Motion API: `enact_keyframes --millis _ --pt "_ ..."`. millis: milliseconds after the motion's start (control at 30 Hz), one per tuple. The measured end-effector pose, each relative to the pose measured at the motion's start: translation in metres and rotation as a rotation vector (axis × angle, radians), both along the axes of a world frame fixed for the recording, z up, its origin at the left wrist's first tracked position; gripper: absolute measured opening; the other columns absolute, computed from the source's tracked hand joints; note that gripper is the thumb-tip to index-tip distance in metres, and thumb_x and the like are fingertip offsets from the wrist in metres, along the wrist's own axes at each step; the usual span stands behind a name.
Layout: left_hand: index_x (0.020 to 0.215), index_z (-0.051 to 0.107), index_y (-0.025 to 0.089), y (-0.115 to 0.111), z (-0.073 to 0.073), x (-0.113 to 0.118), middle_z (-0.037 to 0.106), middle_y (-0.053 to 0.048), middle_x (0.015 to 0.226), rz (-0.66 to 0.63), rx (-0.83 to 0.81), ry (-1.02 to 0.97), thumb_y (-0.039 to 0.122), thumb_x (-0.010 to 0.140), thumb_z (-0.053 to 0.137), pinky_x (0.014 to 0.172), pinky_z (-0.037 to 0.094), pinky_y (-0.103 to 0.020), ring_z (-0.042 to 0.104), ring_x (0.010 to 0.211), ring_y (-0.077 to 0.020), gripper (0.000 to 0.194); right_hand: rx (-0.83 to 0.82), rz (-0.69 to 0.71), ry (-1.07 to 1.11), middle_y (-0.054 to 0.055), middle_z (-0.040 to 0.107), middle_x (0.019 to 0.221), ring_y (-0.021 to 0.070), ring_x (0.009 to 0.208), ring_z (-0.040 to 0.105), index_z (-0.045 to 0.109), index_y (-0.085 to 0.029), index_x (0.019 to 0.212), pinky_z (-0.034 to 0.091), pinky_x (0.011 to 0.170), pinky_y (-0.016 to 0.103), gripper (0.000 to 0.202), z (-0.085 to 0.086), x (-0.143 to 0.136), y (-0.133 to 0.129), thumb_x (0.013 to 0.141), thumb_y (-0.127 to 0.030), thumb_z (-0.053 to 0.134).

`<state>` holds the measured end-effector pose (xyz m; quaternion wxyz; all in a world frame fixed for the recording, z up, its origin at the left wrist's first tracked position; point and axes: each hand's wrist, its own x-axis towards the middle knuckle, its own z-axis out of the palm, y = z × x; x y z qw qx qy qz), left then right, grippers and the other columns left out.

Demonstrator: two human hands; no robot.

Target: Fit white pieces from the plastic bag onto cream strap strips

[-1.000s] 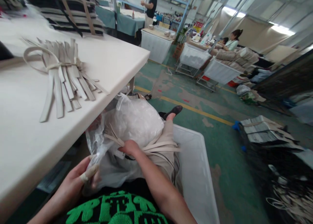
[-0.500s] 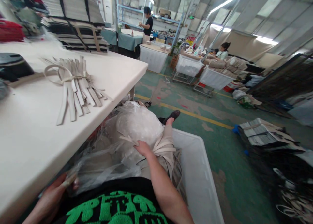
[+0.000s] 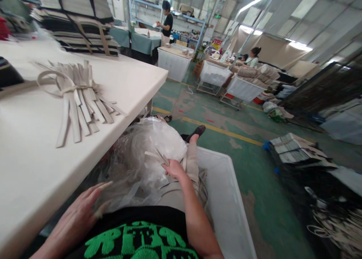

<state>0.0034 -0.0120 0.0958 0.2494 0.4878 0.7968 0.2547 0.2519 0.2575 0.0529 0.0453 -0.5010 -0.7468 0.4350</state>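
Over my lap, my right hand (image 3: 174, 169) is closed around the ends of a few narrow beige strips (image 3: 158, 158), which fan out above a clear plastic bag (image 3: 166, 136). My left hand (image 3: 82, 208) is beside the table edge with its fingers stretched out and apart, at the near side of the crumpled plastic. Its fingertips are pale and blurred. On the white table (image 3: 118, 74) lies a bundle of similar beige strips (image 3: 76, 104), tied round the middle with one strip that forms a loop.
Tied stacks of flat pieces (image 3: 76, 21) stand at the table's back. A white plastic bin (image 3: 223, 191) is against my right side, with cords or strips inside. Dark material and a tied stack (image 3: 296, 147) lie to the right. Two co-workers (image 3: 166, 23) are farther off.
My left hand has risen and spread its fingers; the beige piece it gripped is no longer clear. My right hand has shifted right with its strips, now more fanned. The view has turned slightly.
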Motion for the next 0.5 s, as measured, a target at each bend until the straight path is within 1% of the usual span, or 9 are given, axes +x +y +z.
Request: enact_keyframes --millis 67,133,200,233,267,333,367,467,500 --pt "0.115 0.069 0.038 0.035 0.001 0.013 0.069 -0.003 0.128 -0.122 0.016 -0.063 0.049 0.075 0.063 0.109 0.041 -0.041 0.060 0.121 -0.0321 0.042 0.088 -0.090 0.078 0.001 0.065 0.056 0.0158 0.059 0.060 0.066 -0.018 0.079 0.041 0.061 0.024 0.018 0.019 0.009 0.003 0.085 -0.034 0.062" --pt "0.100 0.075 0.033 0.072 -0.013 0.024 0.075 -0.005 0.113 -0.229 -0.015 -0.184 0.045 0.078 0.062 0.101 0.047 -0.039 0.066 0.110 -0.0313 0.028 0.181 -0.199 0.145 0.002 0.066 0.062 0.0156 0.061 0.061 0.066 -0.017 0.086 0.043 0.062 0.024 0.028 0.043 0.023 0.009 0.091 -0.041 0.053" --pt "0.087 0.076 0.029 0.103 -0.039 0.030 0.077 -0.007 0.099 -0.265 -0.060 -0.269 0.038 0.074 0.067 0.097 0.048 -0.040 0.068 0.101 -0.0324 0.018 0.272 -0.320 0.210 0.003 0.065 0.063 0.0154 0.059 0.060 0.065 -0.016 0.091 0.044 0.060 0.025 0.038 0.069 0.045 0.016 0.094 -0.048 0.044" --pt "0.079 0.075 0.028 0.115 -0.055 0.030 0.077 -0.008 0.095 -0.249 -0.096 -0.257 0.033 0.069 0.071 0.097 0.047 -0.041 0.068 0.101 -0.0341 0.013 0.324 -0.388 0.252 0.002 0.064 0.062 0.0151 0.058 0.059 0.065 -0.016 0.092 0.045 0.059 0.025 0.042 0.083 0.058 0.017 0.094 -0.051 0.043" --pt "0.074 0.073 0.027 0.123 -0.071 0.027 0.077 -0.009 0.093 -0.203 -0.127 -0.215 0.031 0.064 0.075 0.098 0.046 -0.043 0.067 0.103 -0.0359 0.011 0.402 -0.487 0.335 0.001 0.063 0.060 0.0148 0.054 0.058 0.066 -0.015 0.092 0.046 0.057 0.025 0.042 0.097 0.072 0.017 0.091 -0.053 0.048" --pt "0.071 0.069 0.023 0.131 -0.097 0.017 0.076 -0.014 0.096 -0.136 -0.156 -0.156 0.028 0.058 0.078 0.102 0.041 -0.052 0.062 0.111 -0.0430 0.016 0.556 -0.661 0.475 -0.001 0.061 0.056 0.0137 0.049 0.056 0.066 -0.015 0.091 0.045 0.052 0.025 0.040 0.127 0.099 0.013 0.085 -0.053 0.057" --pt "0.070 0.067 0.022 0.131 -0.107 0.009 0.075 -0.017 0.100 -0.106 -0.165 -0.125 0.028 0.057 0.078 0.104 0.037 -0.056 0.058 0.117 -0.0461 0.019 0.620 -0.722 0.524 -0.002 0.059 0.053 0.0130 0.046 0.054 0.067 -0.015 0.091 0.042 0.049 0.025 0.038 0.142 0.113 0.009 0.084 -0.051 0.058" --pt "0.067 0.061 0.018 0.121 -0.122 -0.020 0.073 -0.020 0.102 -0.034 -0.208 -0.043 0.029 0.057 0.075 0.103 0.031 -0.064 0.049 0.126 -0.0517 0.021 0.887 -0.889 0.626 -0.002 0.057 0.051 0.0094 0.035 0.040 0.066 -0.018 0.086 0.030 0.040 0.025 0.028 0.188 0.147 -0.008 0.083 -0.045 0.060" --pt "0.064 0.059 0.017 0.116 -0.123 -0.030 0.073 -0.017 0.097 -0.006 -0.231 -0.016 0.030 0.058 0.072 0.101 0.032 -0.065 0.050 0.124 -0.0516 0.020 0.994 -0.972 0.656 0.000 0.058 0.055 0.0098 0.036 0.042 0.065 -0.019 0.085 0.027 0.040 0.026 0.026 0.203 0.157 -0.013 0.083 -0.044 0.060"
